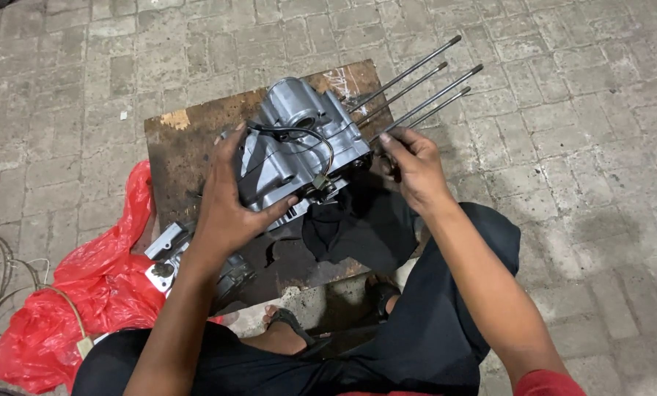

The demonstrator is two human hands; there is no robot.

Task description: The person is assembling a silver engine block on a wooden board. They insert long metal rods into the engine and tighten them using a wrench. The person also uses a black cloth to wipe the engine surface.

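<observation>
Black-trousered knees are seen lowest; above them the grey engine case (299, 150) is steadied on the rusty desk (189, 139) by the left hand (229, 205), fingers wrapped on it. The right hand (413, 169) is closed at the long studs (416, 92); next move, judged: a firm grip there

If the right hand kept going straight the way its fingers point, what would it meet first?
The right hand points up-left toward the grey engine case; its fingertips are already at the base of the long studs, so probably those first.

The person wears dark black trousers (431, 315) and dark strapped sandals (295, 326). A red sleeve (545, 385) edge shows at the right upper arm. Both forearms are bare, and the left hand (226, 209) and right hand (416, 172) wear no gloves.
</observation>
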